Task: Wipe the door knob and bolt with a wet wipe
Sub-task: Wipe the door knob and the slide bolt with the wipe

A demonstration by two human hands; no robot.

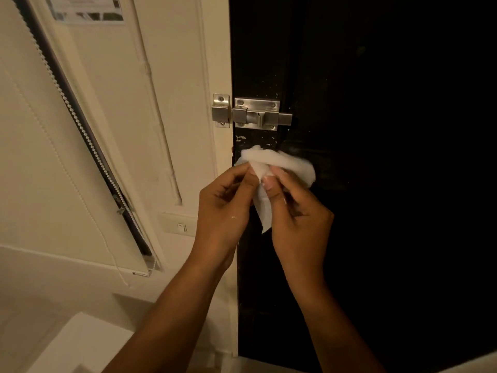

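A steel slide bolt (255, 114) is screwed across the left edge of the dark door (376, 157), its catch (221, 110) on the cream frame. Below the bolt, a crumpled white wet wipe (279, 162) is held in front of the door. My left hand (223, 211) pinches its left side and my right hand (298, 219) pinches its right side, with a flap hanging down between them. The door knob is not visible; the wipe and my hands cover the area where it might be.
A cream wall (174, 76) lies left of the door, with a light switch (178, 224) near my left wrist. A roller blind (67, 157) with a bead chain hangs at the left. A pale ledge (80, 343) sits at the lower left.
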